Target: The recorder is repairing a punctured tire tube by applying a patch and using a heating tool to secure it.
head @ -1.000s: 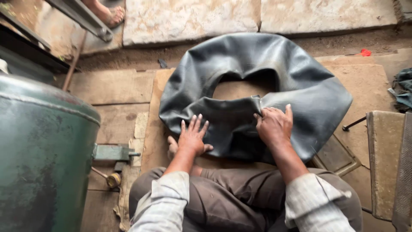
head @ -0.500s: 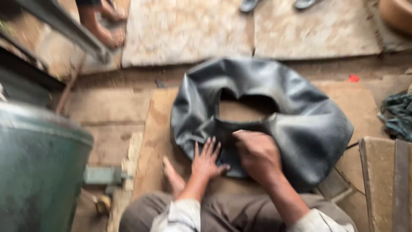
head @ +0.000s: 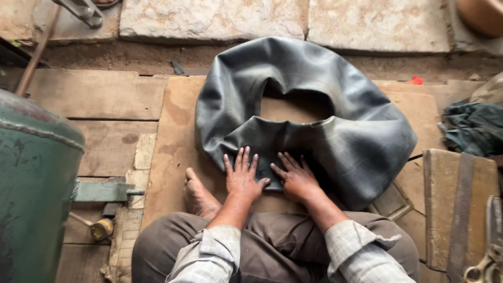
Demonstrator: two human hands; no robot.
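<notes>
A large black rubber inner tube [head: 335, 105], limp and crumpled, lies on a wooden board [head: 173, 152] in front of me. My left hand [head: 242, 175] presses flat on the tube's near edge, fingers spread. Right beside it, my right hand [head: 296, 177] also lies flat on the rubber, fingers pointing up and left. Neither hand grips anything. My bare foot [head: 199, 196] rests on the board left of the hands, and my knees in brown trousers fill the bottom of the view.
A green metal tank [head: 31, 194] stands at the left with a small fitting [head: 102, 191]. Stone slabs [head: 209, 18] run along the far side. A dark cloth [head: 471, 128] and a wooden block with a strap [head: 461, 209] sit at the right.
Both hands have slid down to the tube's near edge and now lie flat side by side. The view has steadied and shifted, and the other person's feet at the top have left the frame.
</notes>
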